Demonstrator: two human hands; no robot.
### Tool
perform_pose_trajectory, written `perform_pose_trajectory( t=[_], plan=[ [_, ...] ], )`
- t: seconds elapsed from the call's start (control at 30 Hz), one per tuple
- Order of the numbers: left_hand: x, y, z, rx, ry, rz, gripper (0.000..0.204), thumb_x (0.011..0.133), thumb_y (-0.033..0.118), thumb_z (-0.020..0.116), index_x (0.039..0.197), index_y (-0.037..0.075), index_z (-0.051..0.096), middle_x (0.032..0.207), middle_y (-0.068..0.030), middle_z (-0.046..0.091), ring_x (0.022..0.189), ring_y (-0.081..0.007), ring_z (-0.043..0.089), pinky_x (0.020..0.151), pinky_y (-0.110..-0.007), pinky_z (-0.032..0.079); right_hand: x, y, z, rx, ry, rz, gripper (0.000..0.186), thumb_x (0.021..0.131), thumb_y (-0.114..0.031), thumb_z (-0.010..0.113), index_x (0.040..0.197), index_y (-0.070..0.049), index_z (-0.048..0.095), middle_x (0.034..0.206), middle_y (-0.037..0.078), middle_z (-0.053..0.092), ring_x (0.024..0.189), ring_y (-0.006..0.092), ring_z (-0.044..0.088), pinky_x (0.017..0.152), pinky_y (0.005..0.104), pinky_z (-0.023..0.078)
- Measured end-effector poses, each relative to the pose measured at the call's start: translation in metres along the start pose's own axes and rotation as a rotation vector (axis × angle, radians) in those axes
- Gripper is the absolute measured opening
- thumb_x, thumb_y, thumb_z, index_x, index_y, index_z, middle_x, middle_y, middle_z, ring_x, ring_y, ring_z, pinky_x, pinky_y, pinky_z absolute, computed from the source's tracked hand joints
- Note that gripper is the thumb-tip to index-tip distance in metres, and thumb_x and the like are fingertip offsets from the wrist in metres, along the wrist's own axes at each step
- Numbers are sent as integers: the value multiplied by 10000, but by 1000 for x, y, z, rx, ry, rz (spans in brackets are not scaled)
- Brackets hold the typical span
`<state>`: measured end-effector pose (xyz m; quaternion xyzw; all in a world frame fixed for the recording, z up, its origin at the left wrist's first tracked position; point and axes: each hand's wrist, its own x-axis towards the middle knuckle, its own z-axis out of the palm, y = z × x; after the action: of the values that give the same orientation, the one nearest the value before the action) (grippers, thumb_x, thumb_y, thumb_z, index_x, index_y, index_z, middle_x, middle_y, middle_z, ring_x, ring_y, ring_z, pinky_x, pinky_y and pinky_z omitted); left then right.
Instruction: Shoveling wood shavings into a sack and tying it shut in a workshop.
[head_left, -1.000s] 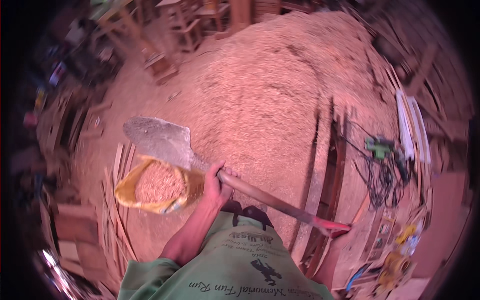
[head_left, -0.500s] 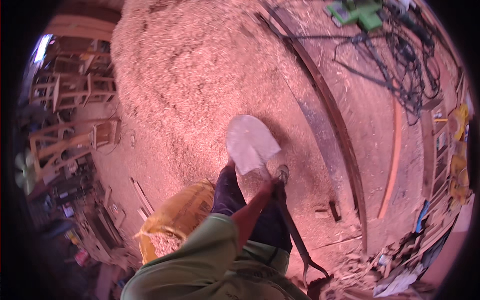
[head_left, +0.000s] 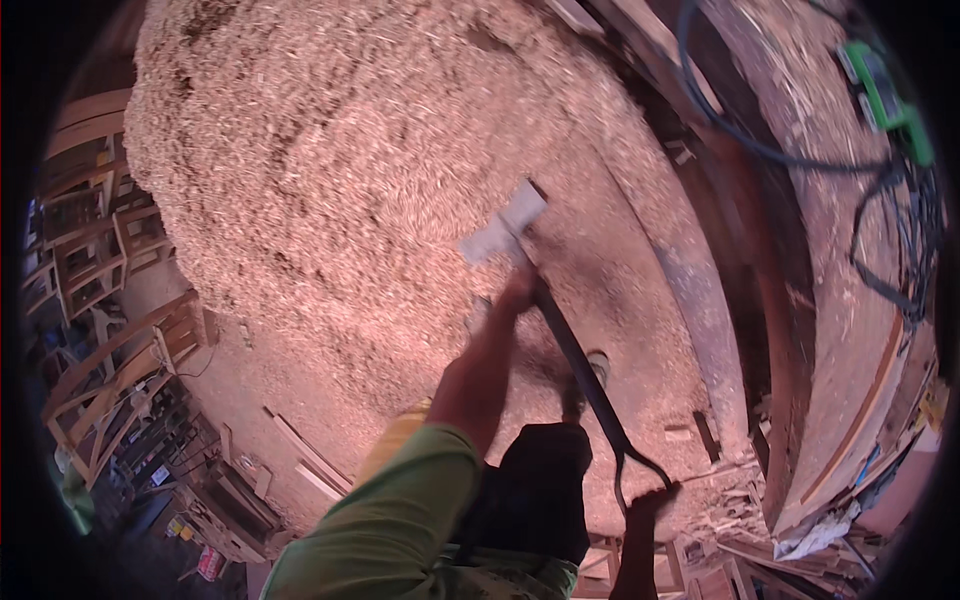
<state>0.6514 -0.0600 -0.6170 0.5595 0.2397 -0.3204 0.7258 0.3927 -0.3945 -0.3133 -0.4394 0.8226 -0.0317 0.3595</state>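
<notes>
My left hand (head_left: 522, 285) is wrapped round the dark shaft of a shovel (head_left: 575, 360) just below its blade. My right hand (head_left: 650, 500) grips the forked handle at the lower end. The pale metal blade (head_left: 505, 225), slightly blurred, is at the front slope of a big heap of wood shavings (head_left: 340, 160); whether its edge is in the shavings I cannot tell. Part of a yellow sack (head_left: 390, 440) shows behind my left forearm.
Wooden chair frames (head_left: 100, 250) stand along the left, with offcuts (head_left: 305, 450) on the floor. Long beams and boards (head_left: 760, 300) run down the right, carrying a green power tool (head_left: 890, 100) and looped dark cable (head_left: 880, 250). Scrap wood (head_left: 730, 530) lies at lower right.
The shovel has swung from across my body over the sack to pointing forward, its blade now farther ahead at the heap. My view has turned and moved closer to the shavings.
</notes>
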Motion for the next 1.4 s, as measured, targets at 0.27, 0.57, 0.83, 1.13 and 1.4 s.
perform_pose_trajectory(
  t=[0.27, 0.57, 0.83, 1.13, 1.4],
  plan=[
    [-20, 244, -174, -487, 513, -151, 106, 920, 166, 416, 914, 78, 474, 708, -69, 455, 627, -216, 485, 565, -381, 452, -131, 14, 158, 136, -624, 65, 452, 860, -546, 504, 622, -194, 350, 471, -25, 336, 347, 148, 328, 325, 292, 288],
    [-173, 272, -27, -625, 519, -126, 307, 914, 450, 422, 850, 153, 473, 676, -25, 341, 616, -190, 378, 521, -376, 362, -125, -101, -27, 5, -603, -78, 497, 866, -620, 474, 664, -181, 356, 445, -5, 340, 278, 163, 311, 248, 306, 298],
    [-342, 266, 137, -826, 437, 23, 183, 905, 187, 534, 1053, 92, 484, 779, -63, 492, 673, -200, 494, 564, -431, 470, -96, -240, -250, -108, -974, -404, 530, 841, -682, 502, 675, -181, 454, 417, -37, 361, 318, 110, 377, 305, 241, 322],
    [-460, 219, 237, -1155, 616, 90, 267, 896, 185, 515, 1099, 12, 520, 945, -126, 548, 809, -272, 558, 718, -494, 513, -147, -364, -394, -463, -917, -851, 486, 868, -628, 522, 801, -149, 484, 649, 0, 442, 545, 119, 425, 432, 254, 338],
    [-622, 189, 246, -1418, 746, 38, 329, 896, 230, 528, 1177, 73, 461, 1087, -112, 508, 967, -250, 536, 725, -501, 512, -254, -382, -374, -711, -1068, -1078, 495, 858, -619, 546, 802, -127, 528, 580, 24, 472, 488, 155, 477, 419, 261, 380]
  ],
)
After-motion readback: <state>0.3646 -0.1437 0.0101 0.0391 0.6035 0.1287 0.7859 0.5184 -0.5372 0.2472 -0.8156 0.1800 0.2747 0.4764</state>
